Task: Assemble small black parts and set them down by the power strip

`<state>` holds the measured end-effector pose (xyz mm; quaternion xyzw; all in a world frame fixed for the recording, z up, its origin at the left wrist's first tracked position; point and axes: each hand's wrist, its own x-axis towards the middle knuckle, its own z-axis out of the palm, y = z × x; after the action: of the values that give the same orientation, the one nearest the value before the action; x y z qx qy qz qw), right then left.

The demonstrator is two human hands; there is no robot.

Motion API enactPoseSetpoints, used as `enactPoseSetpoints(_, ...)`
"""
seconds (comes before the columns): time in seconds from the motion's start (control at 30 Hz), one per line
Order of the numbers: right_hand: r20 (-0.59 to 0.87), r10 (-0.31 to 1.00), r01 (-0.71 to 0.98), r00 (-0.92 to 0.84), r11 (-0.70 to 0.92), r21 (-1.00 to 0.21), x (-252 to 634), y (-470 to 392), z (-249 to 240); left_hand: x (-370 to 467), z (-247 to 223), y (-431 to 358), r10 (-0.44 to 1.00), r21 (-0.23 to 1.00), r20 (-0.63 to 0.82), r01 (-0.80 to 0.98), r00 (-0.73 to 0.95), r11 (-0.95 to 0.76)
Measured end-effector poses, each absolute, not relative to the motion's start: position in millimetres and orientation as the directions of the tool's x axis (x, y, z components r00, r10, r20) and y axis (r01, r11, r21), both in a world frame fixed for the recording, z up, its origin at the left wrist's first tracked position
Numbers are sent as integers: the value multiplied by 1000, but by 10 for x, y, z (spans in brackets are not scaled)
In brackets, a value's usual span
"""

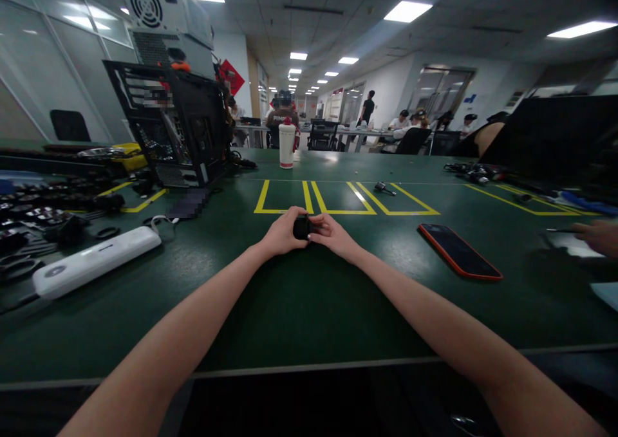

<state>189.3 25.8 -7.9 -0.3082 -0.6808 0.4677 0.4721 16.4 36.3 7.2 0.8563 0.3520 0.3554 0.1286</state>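
Between my two hands, over the middle of the green table (309,315), is a small black object (302,227); its kind is too dark and small to make out. My left hand (283,234) is closed around its left side, thumb below and fingers above. From the right, the bent fingers and thumb of my right hand (334,234) pinch its other edge. Just beyond my hands lie rectangles of yellow tape (338,213). A small dark metallic part (385,189) rests in the right-hand one.
A phone in an orange case (461,250) lies at right, near another person's hand (599,236). At left are a white power strip (99,261), black cables and an open computer case (176,125). A white cup (286,144) stands at the back edge.
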Motion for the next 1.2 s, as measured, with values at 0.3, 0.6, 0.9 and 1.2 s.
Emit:
enactPoseSetpoints(0.3, 318, 920, 61, -230, 340, -939, 1838, 310, -81, 171, 74, 369, 696, 470, 520, 514, 495, -718)
enactPoseSetpoints(0.6, 365, 862, -6, -352, 388, -922, 1886, 220, -43, 152, 103, 332, 698, 490, 508, 498, 504, -716)
enactPoseSetpoints(0.9, 265, 942, 40, -206, 279, -959, 1828, 291, -46, 164, 72, 370, 682, 456, 530, 509, 504, -730)
enactPoseSetpoints(1.2, 371, 872, 21, -319, 398, -917, 1904, 230, -68, 163, 67, 368, 677, 461, 534, 497, 506, -735)
